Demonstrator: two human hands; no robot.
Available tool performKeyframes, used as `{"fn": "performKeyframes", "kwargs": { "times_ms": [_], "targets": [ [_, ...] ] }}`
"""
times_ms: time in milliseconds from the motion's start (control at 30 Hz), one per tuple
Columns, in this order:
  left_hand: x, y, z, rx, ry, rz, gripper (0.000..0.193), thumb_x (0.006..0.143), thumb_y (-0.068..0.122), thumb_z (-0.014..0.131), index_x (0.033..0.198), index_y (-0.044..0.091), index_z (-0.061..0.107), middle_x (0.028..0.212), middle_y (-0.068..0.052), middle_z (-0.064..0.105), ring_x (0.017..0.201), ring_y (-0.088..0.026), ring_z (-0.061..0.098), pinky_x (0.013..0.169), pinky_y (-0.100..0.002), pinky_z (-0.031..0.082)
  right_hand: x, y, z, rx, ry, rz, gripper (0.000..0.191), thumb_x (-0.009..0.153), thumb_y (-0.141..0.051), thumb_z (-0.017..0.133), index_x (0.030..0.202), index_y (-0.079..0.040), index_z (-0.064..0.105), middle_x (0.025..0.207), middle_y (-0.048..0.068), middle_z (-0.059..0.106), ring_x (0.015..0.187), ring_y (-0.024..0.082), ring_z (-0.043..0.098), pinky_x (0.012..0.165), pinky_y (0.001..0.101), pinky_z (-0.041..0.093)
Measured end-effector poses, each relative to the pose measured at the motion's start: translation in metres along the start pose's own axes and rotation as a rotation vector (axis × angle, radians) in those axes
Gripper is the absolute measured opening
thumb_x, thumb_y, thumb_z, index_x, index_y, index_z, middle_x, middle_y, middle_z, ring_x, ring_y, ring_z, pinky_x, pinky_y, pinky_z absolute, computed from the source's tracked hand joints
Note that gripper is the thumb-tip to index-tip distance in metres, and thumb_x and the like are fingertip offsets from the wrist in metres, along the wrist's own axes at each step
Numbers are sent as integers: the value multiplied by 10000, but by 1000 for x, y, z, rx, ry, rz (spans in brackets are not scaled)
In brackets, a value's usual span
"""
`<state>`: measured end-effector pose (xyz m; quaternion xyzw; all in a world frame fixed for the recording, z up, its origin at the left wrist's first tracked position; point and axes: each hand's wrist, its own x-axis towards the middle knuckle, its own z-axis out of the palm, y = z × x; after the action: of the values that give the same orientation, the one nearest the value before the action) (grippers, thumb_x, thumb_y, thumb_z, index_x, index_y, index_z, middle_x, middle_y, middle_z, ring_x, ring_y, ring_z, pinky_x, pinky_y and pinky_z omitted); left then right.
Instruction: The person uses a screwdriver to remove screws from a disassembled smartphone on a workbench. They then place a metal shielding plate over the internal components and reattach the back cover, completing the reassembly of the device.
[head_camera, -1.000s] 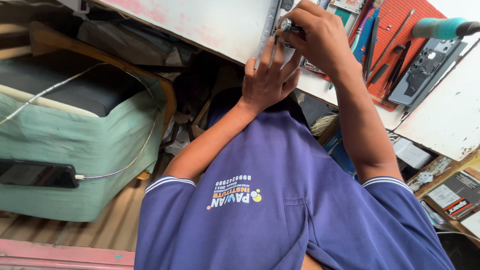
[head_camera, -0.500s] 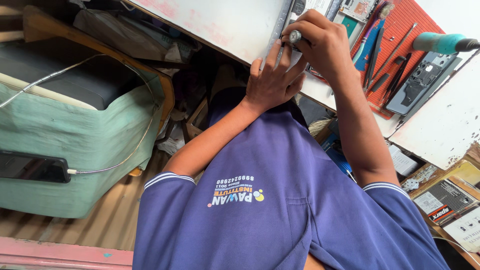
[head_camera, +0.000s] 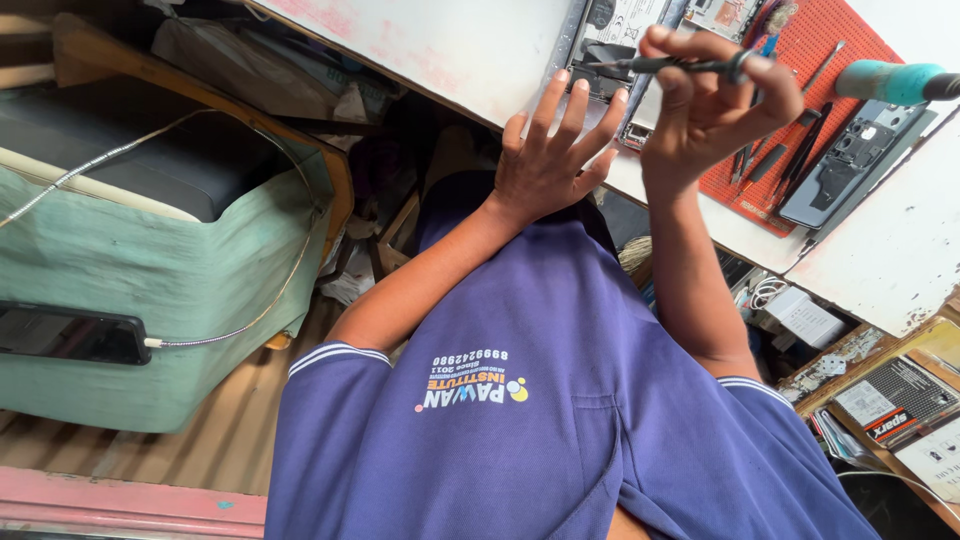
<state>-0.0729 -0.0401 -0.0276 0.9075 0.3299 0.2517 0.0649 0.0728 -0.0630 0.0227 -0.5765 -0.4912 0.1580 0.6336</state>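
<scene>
My shirt is purple with white-striped sleeve hems; the mat is red, the stool pale green.

**Obscured and cut-off items**

The left hand is covering the lower part of the opened phone; the top edge is cropping the phone's upper end. The right hand is hiding the screwdriver grip, and its tip contact is proving too small to judge. The right edge is cutting off the teal tool.
</scene>
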Motion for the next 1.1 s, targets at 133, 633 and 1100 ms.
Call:
{"fn": "performKeyframes", "kwargs": {
  "times_ms": [133, 633, 1100],
  "targets": [
    [1, 1, 3, -11, 11, -4, 503, 1114, 489, 437, 1576, 298, 481, 1499, -111, 447, 1450, -256, 424, 1020, -454, 303, -4, 5, 4, -31, -46, -58, 524, 1071, 106, 619, 1341, -208, 297, 1177, 219, 641, 1029, 291, 737, 897, 394, 667],
    [5, -2, 3, -44, 14, -3, 497, 1138, 503, 420, 1586, 293, 468, 1515, -110, 437, 1456, -258, 421, 990, -439, 332, -2, 11, 5, -45, -54, -77, 512, 1062, 97, 631, 1325, -191, 300, 1183, 215, 633, 1079, 298, 739, 898, 385, 674],
    [8, -5, 2, -41, 18, -7, 491, 1139, 512, 406, 1579, 302, 468, 1503, -97, 442, 1451, -242, 419, 996, -433, 316, -3, 15, 8, -39, -75, -104, 522, 1051, 111, 628, 1326, -191, 303, 1178, 219, 634, 1078, 309, 733, 910, 396, 661]
  ]
}}
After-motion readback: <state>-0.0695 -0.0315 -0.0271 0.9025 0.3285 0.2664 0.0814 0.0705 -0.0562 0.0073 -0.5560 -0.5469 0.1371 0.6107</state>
